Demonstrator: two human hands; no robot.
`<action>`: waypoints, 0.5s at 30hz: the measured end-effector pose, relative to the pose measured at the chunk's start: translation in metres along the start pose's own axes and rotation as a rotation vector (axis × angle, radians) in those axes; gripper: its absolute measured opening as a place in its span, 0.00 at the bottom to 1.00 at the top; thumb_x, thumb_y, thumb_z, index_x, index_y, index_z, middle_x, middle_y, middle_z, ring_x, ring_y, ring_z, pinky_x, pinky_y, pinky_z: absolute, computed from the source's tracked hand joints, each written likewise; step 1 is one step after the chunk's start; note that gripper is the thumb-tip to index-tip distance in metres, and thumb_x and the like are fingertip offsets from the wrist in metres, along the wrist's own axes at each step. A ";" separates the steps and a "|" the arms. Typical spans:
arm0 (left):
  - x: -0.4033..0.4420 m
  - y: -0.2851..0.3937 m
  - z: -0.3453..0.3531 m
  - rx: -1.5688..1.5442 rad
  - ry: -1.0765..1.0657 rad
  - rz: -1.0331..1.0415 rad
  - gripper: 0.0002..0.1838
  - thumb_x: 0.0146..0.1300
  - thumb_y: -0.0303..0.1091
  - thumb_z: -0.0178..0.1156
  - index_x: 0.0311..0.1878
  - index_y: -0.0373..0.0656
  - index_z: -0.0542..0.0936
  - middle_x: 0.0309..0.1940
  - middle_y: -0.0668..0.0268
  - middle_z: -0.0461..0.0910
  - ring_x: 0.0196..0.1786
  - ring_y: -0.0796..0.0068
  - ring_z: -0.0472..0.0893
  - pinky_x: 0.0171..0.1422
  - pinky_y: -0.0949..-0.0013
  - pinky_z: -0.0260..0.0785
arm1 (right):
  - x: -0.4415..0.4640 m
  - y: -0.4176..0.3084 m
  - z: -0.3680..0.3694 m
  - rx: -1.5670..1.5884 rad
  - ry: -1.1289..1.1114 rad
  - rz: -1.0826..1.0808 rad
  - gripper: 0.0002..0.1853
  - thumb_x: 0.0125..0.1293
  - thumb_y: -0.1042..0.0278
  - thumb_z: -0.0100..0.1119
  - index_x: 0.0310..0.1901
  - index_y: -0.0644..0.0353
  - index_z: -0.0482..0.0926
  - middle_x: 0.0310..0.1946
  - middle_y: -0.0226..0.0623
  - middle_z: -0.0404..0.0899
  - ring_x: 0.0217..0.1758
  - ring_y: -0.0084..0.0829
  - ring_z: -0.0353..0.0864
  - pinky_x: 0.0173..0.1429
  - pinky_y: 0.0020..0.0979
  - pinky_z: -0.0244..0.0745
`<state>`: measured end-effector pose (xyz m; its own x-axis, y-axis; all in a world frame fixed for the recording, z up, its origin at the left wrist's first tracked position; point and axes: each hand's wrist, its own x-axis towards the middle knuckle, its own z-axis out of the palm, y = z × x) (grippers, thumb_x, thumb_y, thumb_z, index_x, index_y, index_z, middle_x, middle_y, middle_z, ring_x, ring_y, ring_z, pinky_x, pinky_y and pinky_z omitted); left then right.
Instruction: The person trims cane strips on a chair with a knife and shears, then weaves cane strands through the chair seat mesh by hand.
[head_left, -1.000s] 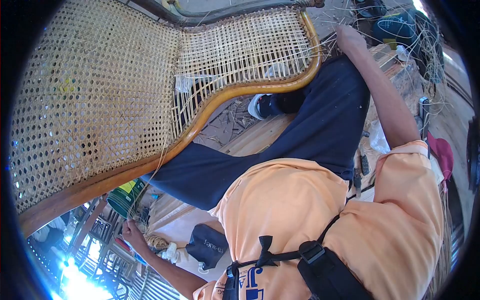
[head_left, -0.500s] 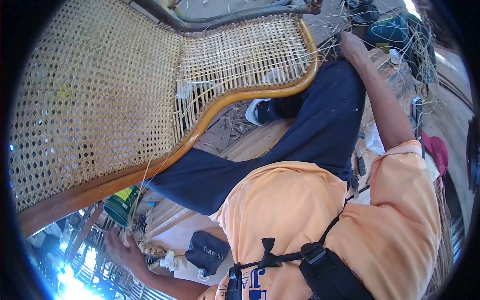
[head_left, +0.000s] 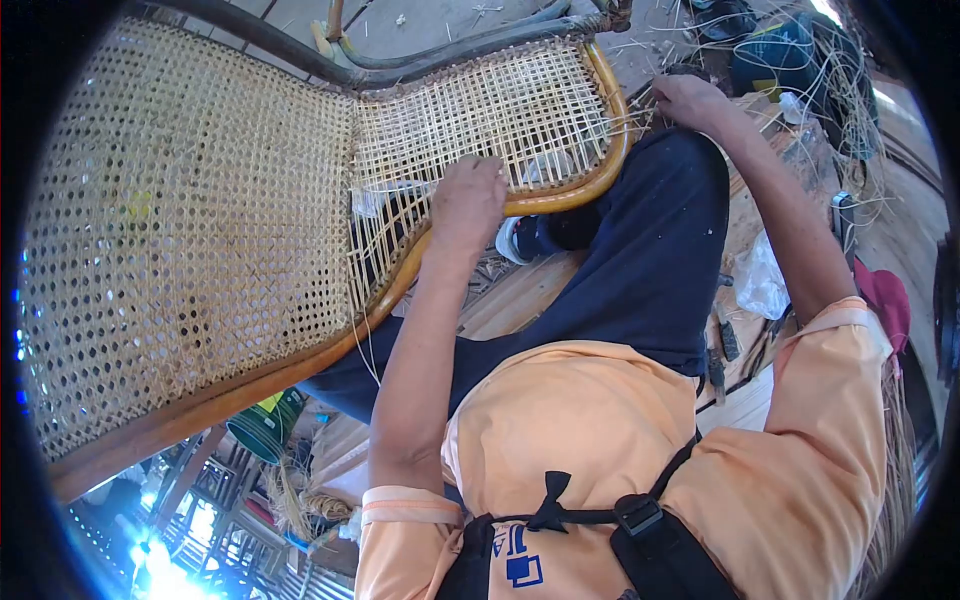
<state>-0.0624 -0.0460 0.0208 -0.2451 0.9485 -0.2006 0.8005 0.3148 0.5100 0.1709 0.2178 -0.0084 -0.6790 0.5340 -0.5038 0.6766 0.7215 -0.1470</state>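
Observation:
A chair of woven cane (head_left: pixel 200 200) with a glossy brown curved rattan frame (head_left: pixel 570 202) lies across my lap. Its larger panel has a close weave with small holes, while the smaller section (head_left: pixel 470 100) shows looser strands and wider gaps near the bend. My left hand (head_left: pixel 470 200) rests on this smaller section near the curved rim, fingers curled down into the strands; their tips are hidden. Just beyond the right end of the frame, my right hand (head_left: pixel 690 100) is closed in a pinch around thin cane strands (head_left: pixel 632 120) coming from the weave.
A dark green container (head_left: pixel 775 60) draped with loose cane strands stands at the upper right. Another green container (head_left: pixel 268 425) is below the chair's edge. A clear plastic bag (head_left: pixel 762 280) and dark tools (head_left: pixel 727 335) lie beside my right leg.
My left hand has swung up from the lower left onto the smaller woven section. My right hand has shifted slightly left, closer to the frame's end.

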 end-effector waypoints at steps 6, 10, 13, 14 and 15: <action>-0.004 -0.006 0.025 0.032 0.027 0.073 0.14 0.57 0.27 0.52 0.47 0.45 0.79 0.42 0.58 0.77 0.47 0.55 0.75 0.53 0.57 0.68 | -0.001 -0.058 0.005 0.205 0.154 -0.372 0.15 0.55 0.76 0.50 0.45 0.59 0.77 0.43 0.46 0.78 0.50 0.46 0.77 0.56 0.40 0.72; 0.005 -0.002 0.030 0.023 -0.032 0.048 0.17 0.57 0.26 0.49 0.49 0.45 0.78 0.44 0.58 0.76 0.47 0.55 0.75 0.53 0.58 0.68 | -0.005 -0.103 0.004 0.199 -0.172 -0.312 0.19 0.54 0.79 0.53 0.48 0.53 0.78 0.45 0.42 0.77 0.51 0.44 0.77 0.59 0.38 0.70; 0.011 -0.003 0.033 0.046 -0.020 0.057 0.16 0.58 0.26 0.48 0.48 0.46 0.79 0.44 0.58 0.76 0.46 0.54 0.75 0.52 0.57 0.69 | 0.003 -0.107 0.014 0.120 -0.195 -0.332 0.22 0.54 0.78 0.56 0.52 0.48 0.77 0.48 0.40 0.77 0.54 0.44 0.75 0.60 0.38 0.70; 0.012 -0.002 0.032 0.055 -0.015 0.057 0.16 0.58 0.26 0.48 0.48 0.47 0.79 0.44 0.58 0.76 0.46 0.54 0.75 0.52 0.57 0.69 | 0.003 -0.109 0.014 0.104 -0.210 -0.325 0.23 0.54 0.77 0.56 0.53 0.48 0.77 0.48 0.39 0.76 0.54 0.44 0.75 0.61 0.38 0.70; 0.014 0.000 0.032 0.076 -0.042 0.036 0.16 0.57 0.26 0.49 0.47 0.47 0.79 0.43 0.58 0.77 0.45 0.54 0.75 0.52 0.56 0.69 | 0.002 -0.111 0.013 0.088 -0.225 -0.317 0.23 0.54 0.77 0.57 0.53 0.47 0.76 0.49 0.39 0.76 0.55 0.44 0.74 0.61 0.38 0.70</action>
<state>-0.0488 -0.0339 -0.0087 -0.1938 0.9563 -0.2190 0.8482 0.2755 0.4525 0.0986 0.1327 -0.0044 -0.7855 0.1736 -0.5940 0.4716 0.7895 -0.3929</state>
